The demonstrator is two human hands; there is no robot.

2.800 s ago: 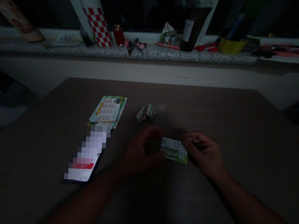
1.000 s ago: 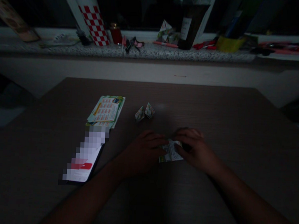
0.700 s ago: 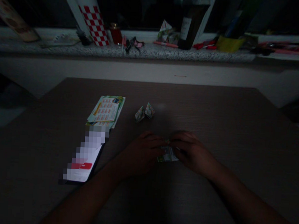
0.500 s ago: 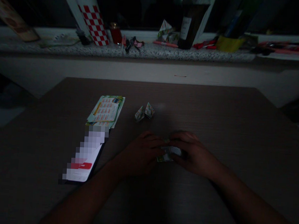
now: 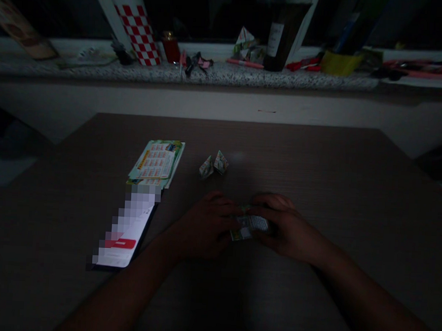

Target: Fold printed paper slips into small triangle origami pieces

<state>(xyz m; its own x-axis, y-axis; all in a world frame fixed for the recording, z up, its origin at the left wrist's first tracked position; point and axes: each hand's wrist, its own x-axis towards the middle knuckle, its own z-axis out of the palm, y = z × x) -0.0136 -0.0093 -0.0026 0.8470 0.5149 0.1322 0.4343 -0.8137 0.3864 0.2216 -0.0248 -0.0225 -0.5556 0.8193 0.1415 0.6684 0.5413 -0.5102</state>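
**Small printed card under 2 hands in poor light**

The card is at or just above the wood-grain table, between the left hand and the right hand, with its edges partly covered by fingers. The left fingers lie close together, reaching over the card's left part. The right fingers curve in from the other side, the thumb and forefinger at the card's printed right part; whether they pinch it or only press it, I cannot tell. Nor can I tell whether the card is creased.

Uneven pressure from the 2 hands could skew the card or leave a crooked crease, and the dimness, with fingers over the edges, would make misalignment easy to miss. The 2 folded paper pieces stand just beyond the left hand, so a careless forward reach could knock them. The left forearm passes beside the smartphone, and a sideways swing could nudge it against the stack of calendar cards at its far end.
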